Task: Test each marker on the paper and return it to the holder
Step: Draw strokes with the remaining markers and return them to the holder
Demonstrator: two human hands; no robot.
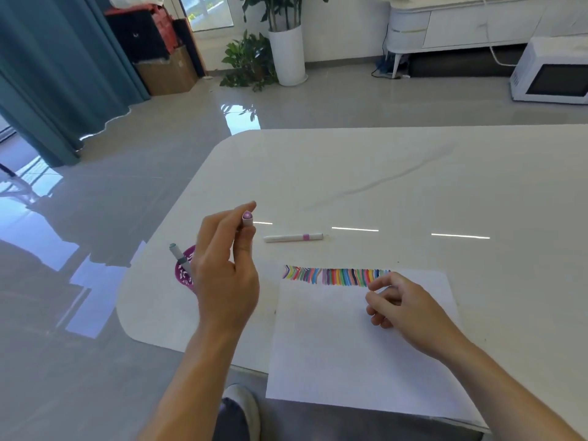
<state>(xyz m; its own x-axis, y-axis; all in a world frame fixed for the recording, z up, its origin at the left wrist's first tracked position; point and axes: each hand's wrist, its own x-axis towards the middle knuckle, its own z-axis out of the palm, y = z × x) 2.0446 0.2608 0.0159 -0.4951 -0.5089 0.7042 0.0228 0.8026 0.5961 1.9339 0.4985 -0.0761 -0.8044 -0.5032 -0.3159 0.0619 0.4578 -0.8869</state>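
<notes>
A purple-capped marker (pixel 247 218) was held upright, pinched between thumb and fingertips of the left hand (pixel 222 275). The purple holder (pixel 181 275) was partly hidden just left of that hand and well apart from the right hand (pixel 401 303), whose fingers were loosely curled over the paper (pixel 334 345), seemingly holding nothing. The left hand was judged the nearer for the return.

Paper (pixel 334 354) lies on tabletop (pixel 413 186) at near edge; holder (pixel 183 276) sits left of it, upright marker (pixel 178 255) in it, left hand (pixel 226 275) with held marker (pixel 247 218) partly before it; loose marker (pixel 292 238) lies behind paper; right hand (pixel 404 310) above paper's far right.
</notes>
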